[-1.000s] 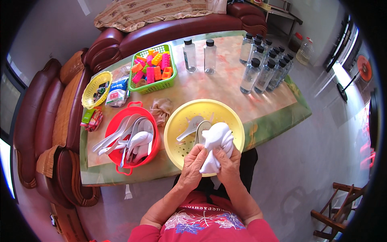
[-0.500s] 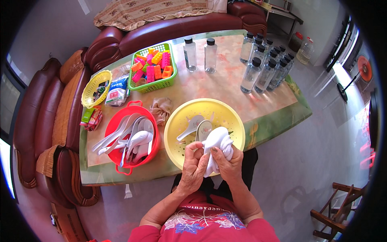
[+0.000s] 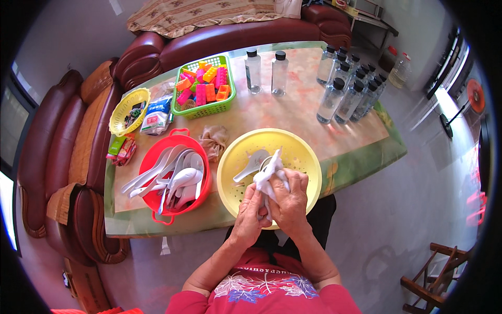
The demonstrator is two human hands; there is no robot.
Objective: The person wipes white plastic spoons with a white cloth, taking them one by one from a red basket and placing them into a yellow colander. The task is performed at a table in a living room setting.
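Observation:
Over the yellow perforated basin [image 3: 230,201], my left hand [image 3: 249,215] and my right hand [image 3: 291,203] are closed together on a bunched white cloth [image 3: 270,177]. Its crumpled top sticks up between my fingers. Whatever the cloth wraps is hidden by its folds and my hands. In the basin, just beyond the cloth, lies a white soup spoon [image 3: 253,164], and the edge of another spoon shows beside it, partly covered. To the left stands a red colander [image 3: 150,205] with two handles, heaped with several white soup spoons [image 3: 184,179].
A crumpled brown cloth [image 3: 213,141] lies behind the basins. Farther left are a green basket [image 3: 201,111] of toy blocks, a yellow basket [image 3: 116,123] and a white-blue packet [image 3: 157,116]. Several black-capped clear bottles [image 3: 329,102] stand at the right; two more [image 3: 279,76] stand at the back.
My right hand has turned and moved inward over the cloth, close against my left. The smooth white rounded shape above my hands is now covered by crumpled cloth. The view has shifted slightly.

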